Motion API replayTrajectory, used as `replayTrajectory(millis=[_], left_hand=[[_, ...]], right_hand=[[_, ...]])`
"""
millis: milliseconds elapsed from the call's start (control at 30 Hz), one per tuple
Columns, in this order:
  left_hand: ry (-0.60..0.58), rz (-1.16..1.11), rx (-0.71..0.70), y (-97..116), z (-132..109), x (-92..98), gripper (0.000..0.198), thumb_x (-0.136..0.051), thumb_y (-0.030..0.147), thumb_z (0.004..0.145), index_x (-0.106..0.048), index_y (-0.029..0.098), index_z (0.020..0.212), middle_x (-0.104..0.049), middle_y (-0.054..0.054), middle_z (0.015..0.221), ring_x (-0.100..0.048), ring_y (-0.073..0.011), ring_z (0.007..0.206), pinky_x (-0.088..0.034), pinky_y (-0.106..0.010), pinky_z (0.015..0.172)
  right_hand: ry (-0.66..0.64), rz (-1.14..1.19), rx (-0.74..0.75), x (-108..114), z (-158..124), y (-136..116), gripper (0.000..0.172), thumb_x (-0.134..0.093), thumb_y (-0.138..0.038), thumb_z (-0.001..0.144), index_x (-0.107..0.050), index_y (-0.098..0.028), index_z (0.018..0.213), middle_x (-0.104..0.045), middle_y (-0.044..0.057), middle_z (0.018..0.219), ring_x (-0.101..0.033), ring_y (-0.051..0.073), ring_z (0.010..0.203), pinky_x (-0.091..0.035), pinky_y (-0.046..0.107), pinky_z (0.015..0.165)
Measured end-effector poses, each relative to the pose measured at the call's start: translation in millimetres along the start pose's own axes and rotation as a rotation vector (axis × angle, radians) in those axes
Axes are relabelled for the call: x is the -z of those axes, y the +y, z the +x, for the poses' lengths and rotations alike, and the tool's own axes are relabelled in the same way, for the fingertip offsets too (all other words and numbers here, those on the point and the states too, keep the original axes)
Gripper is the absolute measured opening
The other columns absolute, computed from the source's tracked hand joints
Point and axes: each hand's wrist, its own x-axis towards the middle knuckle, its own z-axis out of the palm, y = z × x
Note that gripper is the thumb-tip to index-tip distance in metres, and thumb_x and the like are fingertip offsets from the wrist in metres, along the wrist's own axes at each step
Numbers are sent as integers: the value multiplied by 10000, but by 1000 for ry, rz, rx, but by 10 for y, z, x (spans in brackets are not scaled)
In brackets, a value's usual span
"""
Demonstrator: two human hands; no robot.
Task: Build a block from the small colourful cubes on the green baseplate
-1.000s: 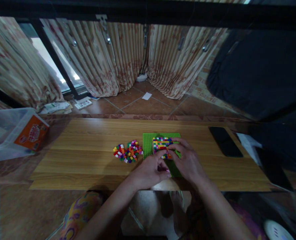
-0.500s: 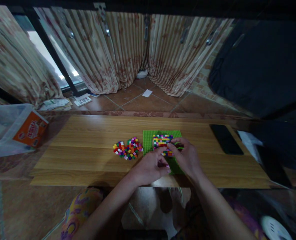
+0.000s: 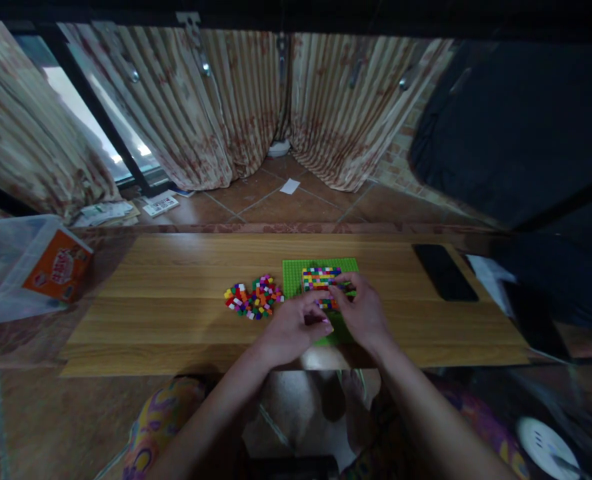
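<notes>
A green studded baseplate (image 3: 292, 270) lies on the wooden board, bearing a block of small multicoloured building bricks (image 3: 319, 275) stacked in rows. My left hand (image 3: 293, 327) is over the plate's near left part, its index finger reaching to the block's front. Its other fingers curl toward the thumb, where a small pinkish spot shows, too small to name. At the block's right side, my right hand (image 3: 366, 310) has thumb and index finger pinched close together against the bricks. Whatever is between them is hidden. A loose pile of coloured bricks (image 3: 259, 297) lies left of the plate.
A black phone (image 3: 445, 272) lies on the right of the wooden board (image 3: 176, 280). Beyond its left end stands a clear plastic bin (image 3: 11, 267) with an orange label. Papers (image 3: 103, 212) lie on the floor near the curtains (image 3: 201, 120). Another dark device (image 3: 536, 320) is at the far right.
The whole view has shifted slightly, so the board and hands appear a little further left. Both hands keep nearly the same place at the brick block.
</notes>
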Motion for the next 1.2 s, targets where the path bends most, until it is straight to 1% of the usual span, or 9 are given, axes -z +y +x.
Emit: replayTrajectory(millis=[133, 300, 467, 600, 767, 867, 967, 1067, 1200], left_hand=[[145, -138, 4, 58, -2, 50, 427, -763, 217, 649, -684, 163, 1065, -667, -5, 736, -556, -105, 645, -418, -234, 657], [313, -331, 43, 86, -8, 87, 296, -787, 251, 646, -734, 152, 920, -658, 4, 680, -536, -70, 590, -415, -200, 598], [334, -530, 90, 77, 10, 108, 319, -837, 252, 583, -747, 152, 872, -684, -7, 708, -555, -54, 567, -431, -187, 577], [297, -617, 103, 83, 13, 94, 334, -849, 228, 565, -746, 141, 871, -694, -16, 721, -555, -47, 555, -435, -182, 564], [273, -601, 116, 90, 14, 89, 330, -831, 240, 604, -735, 136, 902, -712, -24, 738, -565, -53, 550, -440, -184, 565], [322, -531, 94, 92, 19, 117, 317, -797, 265, 654, -718, 132, 931, -736, -55, 815, -583, -65, 574, -441, -189, 576], [400, -467, 53, 91, 21, 154, 292, -773, 290, 677, -697, 130, 909, -731, -58, 791, -579, -73, 566, -431, -197, 567], [459, -406, 32, 89, 21, 173, 252, -753, 304, 692, -669, 134, 857, -715, -38, 737, -566, -73, 546, -419, -198, 553], [462, -336, 15, 79, 29, 164, 232, -731, 323, 708, -656, 130, 813, -695, -23, 692, -550, -70, 528, -412, -195, 540]], right_hand=[[-14, 26, 15, 8, -3, 17, 208, -537, -369, 832, -627, -196, 903, -642, 69, 910, -601, 223, 863, -474, 386, 783], [78, 122, 139, 92, -95, -65, 225, -485, -363, 895, -667, -233, 914, -624, 75, 1040, -589, 213, 1009, -490, 384, 864], [-22, 157, 329, 138, -190, -249, 170, -559, -334, 876, -681, -296, 990, -602, 48, 1163, -572, 213, 1113, -464, 424, 975], [-79, 132, 357, 96, -206, -284, 171, -586, -331, 869, -686, -319, 1007, -605, 41, 1171, -573, 218, 1113, -473, 431, 964], [-57, 175, 336, 89, -168, -223, 157, -560, -305, 891, -704, -303, 954, -636, 33, 1088, -598, 203, 1046, -489, 391, 924], [35, 166, 287, 151, -101, -145, 162, -553, -300, 893, -709, -284, 932, -636, 41, 1077, -599, 208, 1035, -483, 395, 927], [97, 141, 232, 217, -32, -68, 185, -535, -317, 897, -712, -275, 930, -634, 52, 1050, -605, 218, 1012, -487, 413, 914], [69, 105, 234, 226, -10, -33, 196, -534, -327, 895, -719, -268, 924, -627, 57, 1051, -598, 223, 1009, -484, 420, 912], [-22, 8, 260, 160, -39, -33, 192, -550, -310, 886, -731, -247, 893, -614, 68, 1095, -571, 233, 1044, -467, 429, 938]])
